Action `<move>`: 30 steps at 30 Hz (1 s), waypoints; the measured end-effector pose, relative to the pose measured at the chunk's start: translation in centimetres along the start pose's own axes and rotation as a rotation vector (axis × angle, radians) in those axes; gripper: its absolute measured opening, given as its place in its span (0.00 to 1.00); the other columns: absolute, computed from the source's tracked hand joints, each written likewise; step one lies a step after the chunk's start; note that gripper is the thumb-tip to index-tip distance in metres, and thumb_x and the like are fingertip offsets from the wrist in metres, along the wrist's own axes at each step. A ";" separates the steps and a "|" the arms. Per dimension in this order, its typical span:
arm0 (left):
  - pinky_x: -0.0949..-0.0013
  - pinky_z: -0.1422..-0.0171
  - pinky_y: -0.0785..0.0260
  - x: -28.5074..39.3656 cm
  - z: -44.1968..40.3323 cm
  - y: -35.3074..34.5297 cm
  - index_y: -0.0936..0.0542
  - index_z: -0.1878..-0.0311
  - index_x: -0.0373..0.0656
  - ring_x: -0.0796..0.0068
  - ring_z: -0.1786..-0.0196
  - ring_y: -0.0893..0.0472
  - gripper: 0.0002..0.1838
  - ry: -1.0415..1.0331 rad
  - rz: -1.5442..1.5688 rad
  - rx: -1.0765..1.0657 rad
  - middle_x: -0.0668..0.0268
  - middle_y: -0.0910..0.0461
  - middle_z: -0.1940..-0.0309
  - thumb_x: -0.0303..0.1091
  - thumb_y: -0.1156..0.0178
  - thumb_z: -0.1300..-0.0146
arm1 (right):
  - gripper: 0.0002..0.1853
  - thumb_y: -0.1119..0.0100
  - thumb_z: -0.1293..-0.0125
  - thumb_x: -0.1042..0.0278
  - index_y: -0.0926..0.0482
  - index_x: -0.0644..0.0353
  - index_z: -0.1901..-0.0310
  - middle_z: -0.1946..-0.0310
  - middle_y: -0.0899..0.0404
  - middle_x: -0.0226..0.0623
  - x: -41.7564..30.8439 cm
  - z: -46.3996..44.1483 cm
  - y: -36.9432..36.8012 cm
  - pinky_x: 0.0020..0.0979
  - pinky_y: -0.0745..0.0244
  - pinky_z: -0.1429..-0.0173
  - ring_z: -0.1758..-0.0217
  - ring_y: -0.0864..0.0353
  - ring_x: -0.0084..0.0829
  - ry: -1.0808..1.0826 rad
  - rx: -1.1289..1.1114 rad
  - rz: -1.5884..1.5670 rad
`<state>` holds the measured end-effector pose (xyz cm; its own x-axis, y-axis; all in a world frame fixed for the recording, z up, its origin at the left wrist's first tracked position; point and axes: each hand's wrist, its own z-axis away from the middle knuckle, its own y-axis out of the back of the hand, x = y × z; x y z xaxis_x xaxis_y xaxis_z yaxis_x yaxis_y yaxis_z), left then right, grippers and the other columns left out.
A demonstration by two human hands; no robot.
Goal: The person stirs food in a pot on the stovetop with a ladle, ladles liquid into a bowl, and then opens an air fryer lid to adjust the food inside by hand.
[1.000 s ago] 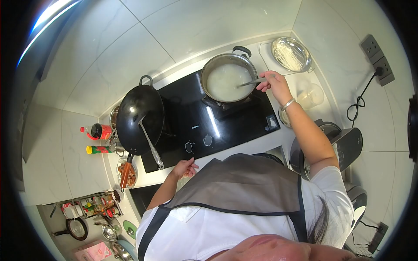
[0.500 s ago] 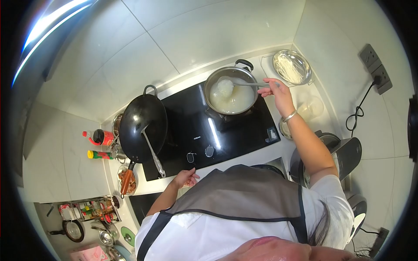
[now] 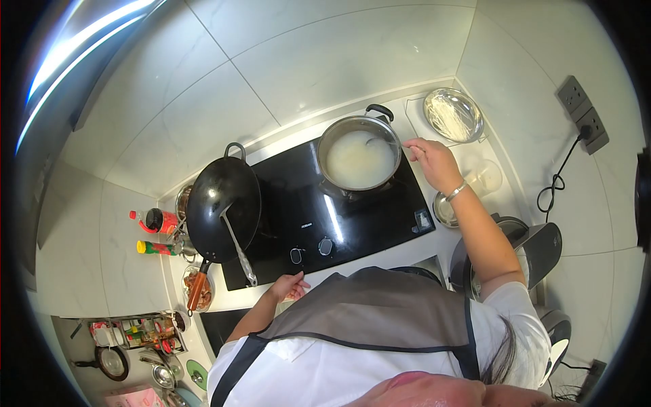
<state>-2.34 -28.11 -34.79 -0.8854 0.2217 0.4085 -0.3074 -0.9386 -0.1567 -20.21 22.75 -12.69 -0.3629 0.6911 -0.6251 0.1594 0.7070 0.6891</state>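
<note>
Set on a black cooktop (image 3: pixel 285 197), with the pot (image 3: pixel 349 124) as landmark. Flanked well left of the pot by a black wok (image 3: pixel 217 197), with a metal spatula (image 3: pixel 239 245) lying across it, and farther left by bottles (image 3: pixel 163 220). Bordered beyond the pot's right side by a metal dish (image 3: pixel 479 115) of pale strands (image 3: pixel 449 117); crowded to its near right by a dark appliance (image 3: pixel 542 252), partly behind the right forearm. With the right hand (image 3: pixel 435 163), grasping a ladle (image 3: pixel 380 140) just outside the pot's right rim. With the left hand (image 3: pixel 290 287), well nearer the body than the pot, showing curled fingers; cannot tell of anything held. Half a second earlier, lifted a white ladleful at the pot's left; now dipped into cloudy liquid (image 3: pixel 359 163) near its right wall.
</note>
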 end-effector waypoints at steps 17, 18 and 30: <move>0.74 0.74 0.29 1.1 1.2 -0.8 0.15 0.58 0.35 0.76 0.82 0.23 0.31 0.003 -0.070 0.021 0.62 0.17 0.78 0.57 0.54 0.23 | 0.13 0.51 0.28 0.73 0.19 0.59 0.48 0.66 0.16 0.39 -1.2 1.5 -5.2 0.34 0.23 0.53 0.61 0.18 0.35 -0.048 -0.125 -0.244; 0.74 0.74 0.29 1.0 1.1 -0.7 0.15 0.58 0.35 0.76 0.82 0.23 0.31 -0.007 -0.065 0.013 0.62 0.17 0.78 0.57 0.54 0.23 | 0.14 0.51 0.29 0.74 0.19 0.59 0.48 0.65 0.16 0.38 -1.0 1.5 -5.4 0.35 0.24 0.52 0.60 0.19 0.37 0.017 -0.096 -0.160; 0.73 0.74 0.33 1.7 3.2 -6.3 0.21 0.73 0.40 0.78 0.79 0.23 0.21 -0.468 -0.446 0.300 0.66 0.21 0.82 0.44 0.44 0.27 | 0.09 0.48 0.29 0.66 0.18 0.58 0.58 0.68 0.18 0.48 -3.1 0.7 -1.1 0.46 0.24 0.56 0.64 0.20 0.50 0.016 0.015 0.146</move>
<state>-0.78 -22.61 -30.26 -0.4345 0.5282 0.7296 -0.4368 -0.8319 0.3422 -18.59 19.88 -11.79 -0.3493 0.7844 -0.5126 0.2249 0.6012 0.7668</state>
